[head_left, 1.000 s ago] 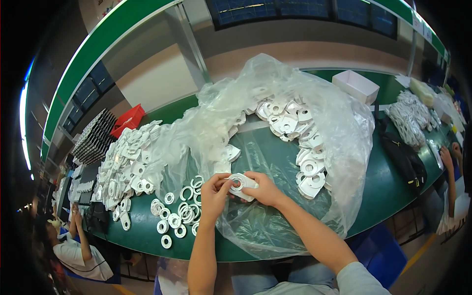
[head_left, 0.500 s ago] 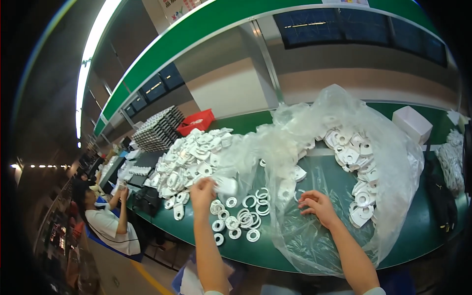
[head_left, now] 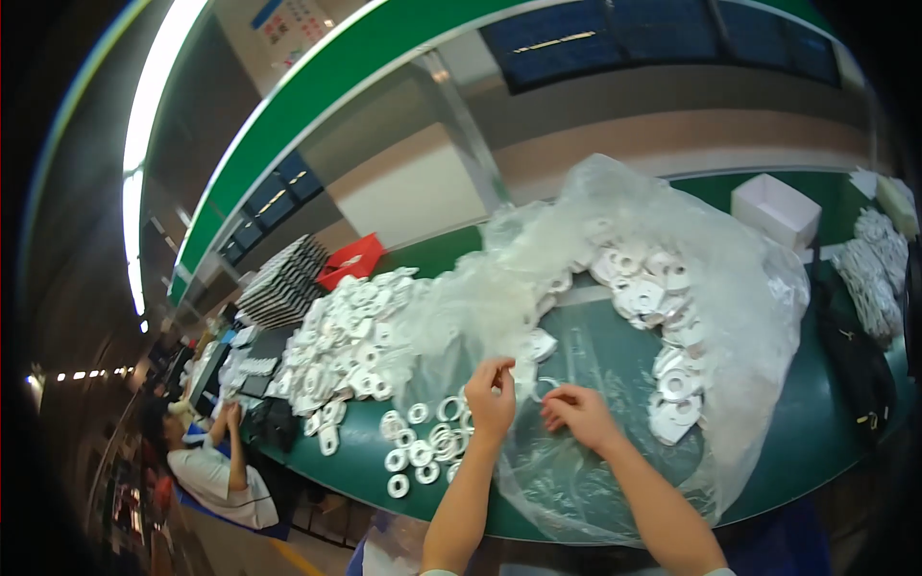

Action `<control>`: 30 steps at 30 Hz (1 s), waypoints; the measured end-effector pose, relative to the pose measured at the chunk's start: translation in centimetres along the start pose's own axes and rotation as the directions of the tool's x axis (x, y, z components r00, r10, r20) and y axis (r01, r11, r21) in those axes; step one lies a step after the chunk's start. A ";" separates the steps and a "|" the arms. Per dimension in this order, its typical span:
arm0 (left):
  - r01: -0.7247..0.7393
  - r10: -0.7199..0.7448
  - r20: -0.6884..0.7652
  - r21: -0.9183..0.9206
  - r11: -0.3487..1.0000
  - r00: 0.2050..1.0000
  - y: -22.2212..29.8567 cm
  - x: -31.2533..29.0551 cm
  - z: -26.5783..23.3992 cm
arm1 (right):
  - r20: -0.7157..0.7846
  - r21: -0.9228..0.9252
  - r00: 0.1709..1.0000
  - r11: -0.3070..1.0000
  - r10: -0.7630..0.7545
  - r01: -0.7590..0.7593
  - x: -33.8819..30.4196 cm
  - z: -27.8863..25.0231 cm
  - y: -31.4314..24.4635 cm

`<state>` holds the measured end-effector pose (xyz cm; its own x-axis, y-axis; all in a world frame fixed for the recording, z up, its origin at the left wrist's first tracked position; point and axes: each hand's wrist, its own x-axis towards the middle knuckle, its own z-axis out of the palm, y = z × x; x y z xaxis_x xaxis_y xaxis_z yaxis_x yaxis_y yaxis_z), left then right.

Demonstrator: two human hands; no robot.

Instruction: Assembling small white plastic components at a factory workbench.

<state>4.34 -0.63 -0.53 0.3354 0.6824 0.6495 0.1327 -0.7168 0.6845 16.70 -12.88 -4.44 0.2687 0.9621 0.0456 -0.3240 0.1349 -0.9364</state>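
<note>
My left hand (head_left: 491,396) is over the near left part of a clear plastic bag (head_left: 759,360), its fingers curled together; what they hold, if anything, is hidden. Just to its right, my right hand (head_left: 579,417) has its fingertips closed on a thin white ring (head_left: 546,385). Left of my left hand, several loose white rings (head_left: 423,453) lie on the green table (head_left: 370,446), some overlapping. Flat white plates with round holes (head_left: 674,382) lie among the folds of the bag, to the right of and beyond my hands.
A heap of white plates (head_left: 351,331) covers the table's left part. Behind it stand a red bin (head_left: 351,261) and stacked trays (head_left: 281,283). A white box (head_left: 776,209) and bundled white pieces (head_left: 872,274) are at the right. Another person (head_left: 221,466) sits at the far left.
My left hand has moved right, close to my right hand. The blurred white piece that was beside its fingers is no longer visible there. The whole view has shifted.
</note>
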 end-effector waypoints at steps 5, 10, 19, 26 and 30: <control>-0.265 0.199 0.324 0.172 0.949 0.925 -0.7 -2.3 0.9 | -0.023 0.003 0.999 1.000 -0.028 0.028 0.4 1.8 0.5; -0.255 0.106 0.396 0.347 0.903 0.912 0.7 -1.9 1.5 | -0.034 -0.006 0.999 0.999 -0.032 0.032 -0.1 1.1 0.6; -0.265 0.129 0.456 0.247 0.932 0.880 -1.2 -1.6 0.2 | -0.262 -0.157 0.959 0.985 -0.110 0.070 -0.3 0.9 -0.1; -0.170 0.082 0.387 0.200 0.965 0.918 -0.7 -2.5 -0.2 | -0.231 -0.647 0.891 0.746 -0.391 0.159 -0.5 1.8 -0.6; -0.083 -0.002 0.442 0.172 0.982 0.897 0.0 -2.9 0.0 | -0.220 -0.649 0.930 0.756 -0.293 0.085 -0.8 1.6 -0.5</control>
<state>3.41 -2.63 -2.45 0.7132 0.5497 0.4349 0.2631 -0.7851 0.5607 15.16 -13.29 -3.46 0.5444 0.8036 0.2404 0.3668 0.0297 -0.9298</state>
